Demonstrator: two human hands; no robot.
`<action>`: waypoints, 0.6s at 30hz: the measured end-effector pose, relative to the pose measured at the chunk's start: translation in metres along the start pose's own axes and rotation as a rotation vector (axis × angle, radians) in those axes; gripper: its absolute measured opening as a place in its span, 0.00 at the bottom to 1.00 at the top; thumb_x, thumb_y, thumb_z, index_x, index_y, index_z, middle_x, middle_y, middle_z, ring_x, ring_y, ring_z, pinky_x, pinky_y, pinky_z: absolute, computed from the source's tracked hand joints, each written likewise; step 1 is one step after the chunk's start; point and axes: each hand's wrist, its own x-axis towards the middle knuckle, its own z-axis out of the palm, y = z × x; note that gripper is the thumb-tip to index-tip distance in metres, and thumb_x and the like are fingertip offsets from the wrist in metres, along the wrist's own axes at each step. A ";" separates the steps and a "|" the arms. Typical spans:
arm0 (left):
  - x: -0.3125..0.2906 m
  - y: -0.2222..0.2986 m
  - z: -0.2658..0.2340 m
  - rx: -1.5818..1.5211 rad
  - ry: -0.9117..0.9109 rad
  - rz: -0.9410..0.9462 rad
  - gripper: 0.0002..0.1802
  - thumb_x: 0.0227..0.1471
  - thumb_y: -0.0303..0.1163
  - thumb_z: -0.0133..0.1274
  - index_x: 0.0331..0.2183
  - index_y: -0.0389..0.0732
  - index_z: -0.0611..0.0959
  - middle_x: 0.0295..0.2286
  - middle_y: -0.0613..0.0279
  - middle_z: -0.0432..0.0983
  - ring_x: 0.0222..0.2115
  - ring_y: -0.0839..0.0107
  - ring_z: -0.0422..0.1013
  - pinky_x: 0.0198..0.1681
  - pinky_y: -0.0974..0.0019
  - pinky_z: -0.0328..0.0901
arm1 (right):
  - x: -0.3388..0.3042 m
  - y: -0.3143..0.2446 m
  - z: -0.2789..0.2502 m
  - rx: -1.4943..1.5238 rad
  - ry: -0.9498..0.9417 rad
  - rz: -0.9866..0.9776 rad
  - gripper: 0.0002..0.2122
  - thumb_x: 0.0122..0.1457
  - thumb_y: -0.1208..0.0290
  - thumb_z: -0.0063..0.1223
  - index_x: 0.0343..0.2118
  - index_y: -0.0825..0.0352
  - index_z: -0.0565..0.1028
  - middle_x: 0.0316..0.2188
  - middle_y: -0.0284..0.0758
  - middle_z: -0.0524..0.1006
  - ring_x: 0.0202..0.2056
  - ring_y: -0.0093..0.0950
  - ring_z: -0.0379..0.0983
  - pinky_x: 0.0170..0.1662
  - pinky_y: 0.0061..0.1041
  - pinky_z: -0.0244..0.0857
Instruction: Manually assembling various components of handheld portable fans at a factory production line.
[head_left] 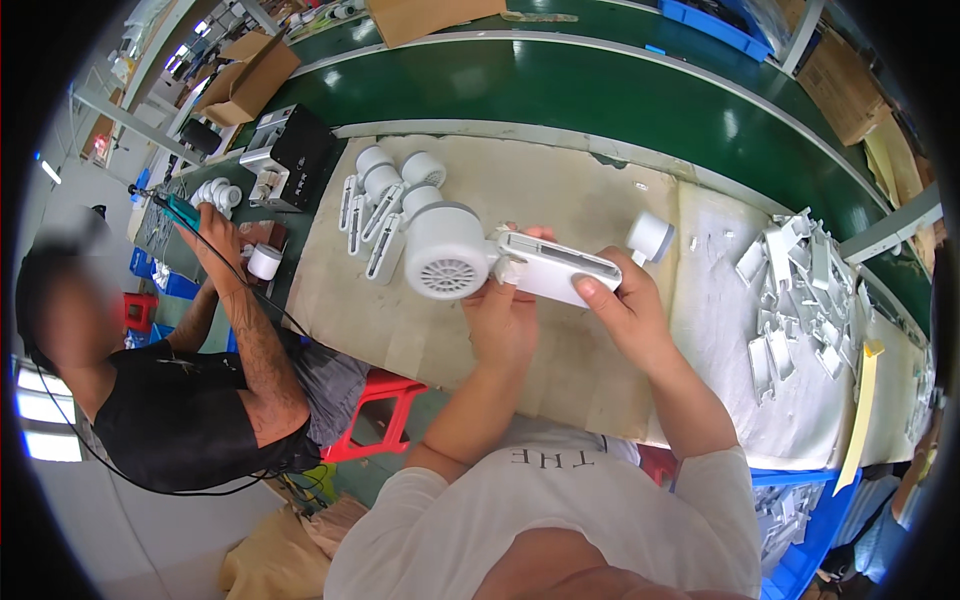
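Observation:
A white handheld device with a round grilled head and a long flat handle is held up over the bench, head toward the left. My left hand closes round the joint between head and handle, its fingers partly hidden beneath. At the far end of the handle, my right hand grips, thumb pressed on the white side face. A long slot runs along the handle's upper edge. Several similar devices stand together on the left, their slotted handles toward me. Just beyond my right hand sits another round head with a grey band.
White plastic parts lie heaped on the right, by a yellow strip. Below is a blue bin of parts. Left, a co-worker holds a green tool near a black machine. A green ledge runs behind.

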 end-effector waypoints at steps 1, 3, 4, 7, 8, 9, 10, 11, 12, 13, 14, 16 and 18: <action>0.000 0.003 0.005 -0.067 -0.030 -0.003 0.21 0.45 0.24 0.50 0.44 0.34 0.68 0.39 0.52 0.71 0.42 0.58 0.68 0.47 0.52 0.63 | -0.001 -0.001 0.000 -0.069 0.020 -0.154 0.13 0.48 0.63 0.57 0.21 0.68 0.70 0.19 0.35 0.67 0.22 0.24 0.64 0.25 0.22 0.57; -0.003 0.008 0.004 -0.072 -0.075 -0.012 0.21 0.45 0.24 0.50 0.44 0.33 0.68 0.38 0.51 0.71 0.41 0.58 0.68 0.47 0.52 0.63 | 0.001 -0.009 -0.004 -0.173 0.030 -0.347 0.14 0.47 0.63 0.57 0.19 0.68 0.69 0.17 0.35 0.66 0.19 0.26 0.62 0.23 0.24 0.56; -0.005 0.012 0.005 -0.079 -0.117 -0.006 0.21 0.45 0.25 0.49 0.44 0.33 0.68 0.37 0.50 0.71 0.41 0.58 0.68 0.46 0.52 0.64 | 0.001 -0.011 -0.006 -0.281 0.026 -0.548 0.14 0.46 0.62 0.58 0.16 0.67 0.68 0.14 0.35 0.64 0.17 0.29 0.61 0.20 0.26 0.55; -0.002 0.016 0.006 0.012 -0.081 -0.021 0.19 0.44 0.23 0.49 0.42 0.30 0.69 0.34 0.50 0.72 0.36 0.58 0.70 0.45 0.53 0.66 | -0.001 0.011 0.003 -0.254 0.026 -0.499 0.16 0.43 0.60 0.59 0.14 0.67 0.68 0.12 0.35 0.64 0.14 0.32 0.60 0.17 0.28 0.53; 0.003 0.016 0.003 0.109 -0.085 -0.035 0.18 0.44 0.23 0.49 0.41 0.29 0.70 0.33 0.50 0.72 0.34 0.58 0.71 0.44 0.53 0.66 | -0.003 0.017 0.002 -0.226 -0.002 -0.407 0.16 0.43 0.60 0.59 0.14 0.67 0.68 0.12 0.35 0.64 0.14 0.32 0.60 0.17 0.29 0.53; 0.012 0.018 -0.007 0.212 -0.054 -0.141 0.16 0.44 0.22 0.49 0.40 0.31 0.73 0.32 0.55 0.74 0.32 0.62 0.72 0.40 0.57 0.68 | -0.004 0.019 -0.002 -0.426 -0.170 -0.175 0.13 0.44 0.60 0.58 0.19 0.66 0.72 0.17 0.36 0.69 0.21 0.34 0.66 0.23 0.30 0.59; 0.021 0.023 -0.025 0.214 -0.052 -0.137 0.16 0.44 0.22 0.49 0.40 0.31 0.73 0.32 0.55 0.74 0.32 0.62 0.72 0.40 0.57 0.68 | -0.004 0.020 -0.007 -0.424 -0.174 -0.177 0.13 0.44 0.60 0.58 0.19 0.66 0.72 0.17 0.36 0.69 0.21 0.34 0.66 0.23 0.30 0.59; 0.033 0.024 -0.052 0.606 -0.181 -0.180 0.17 0.44 0.23 0.49 0.40 0.32 0.73 0.30 0.55 0.74 0.30 0.63 0.72 0.37 0.59 0.68 | -0.001 0.027 -0.016 -0.550 -0.156 -0.335 0.11 0.44 0.63 0.57 0.25 0.65 0.73 0.24 0.36 0.71 0.28 0.35 0.67 0.31 0.31 0.61; 0.045 0.031 -0.070 1.004 -0.313 -0.215 0.18 0.44 0.25 0.50 0.41 0.33 0.73 0.29 0.54 0.75 0.29 0.64 0.72 0.34 0.61 0.67 | 0.005 0.033 -0.024 -0.669 -0.141 -0.498 0.10 0.45 0.67 0.56 0.30 0.65 0.74 0.30 0.37 0.73 0.36 0.36 0.69 0.39 0.32 0.63; 0.053 0.040 -0.073 1.381 -0.279 -0.188 0.18 0.43 0.26 0.50 0.40 0.34 0.73 0.27 0.52 0.75 0.27 0.62 0.72 0.32 0.61 0.67 | 0.011 0.028 -0.043 -0.847 -0.096 -0.498 0.13 0.45 0.72 0.54 0.36 0.62 0.72 0.37 0.35 0.71 0.43 0.35 0.65 0.45 0.33 0.59; 0.060 0.052 -0.074 1.764 -0.225 -0.147 0.18 0.43 0.28 0.51 0.39 0.34 0.73 0.25 0.49 0.75 0.26 0.61 0.72 0.29 0.60 0.66 | 0.019 0.021 -0.064 -1.017 -0.057 -0.506 0.18 0.45 0.77 0.51 0.42 0.60 0.71 0.44 0.34 0.68 0.49 0.35 0.61 0.52 0.33 0.56; 0.076 0.065 -0.093 2.119 -0.338 0.059 0.18 0.41 0.31 0.52 0.36 0.33 0.73 0.23 0.43 0.73 0.25 0.54 0.72 0.28 0.57 0.65 | 0.032 0.022 -0.097 -1.248 -0.088 -0.389 0.28 0.40 0.84 0.48 0.48 0.54 0.68 0.51 0.32 0.63 0.54 0.37 0.55 0.55 0.31 0.53; 0.080 0.068 -0.100 2.175 -0.300 -0.022 0.17 0.40 0.31 0.53 0.35 0.34 0.73 0.28 0.46 0.74 0.29 0.51 0.71 0.30 0.55 0.65 | 0.039 0.030 -0.107 -1.229 -0.168 -0.351 0.31 0.37 0.87 0.48 0.49 0.54 0.65 0.52 0.32 0.62 0.53 0.36 0.57 0.55 0.31 0.54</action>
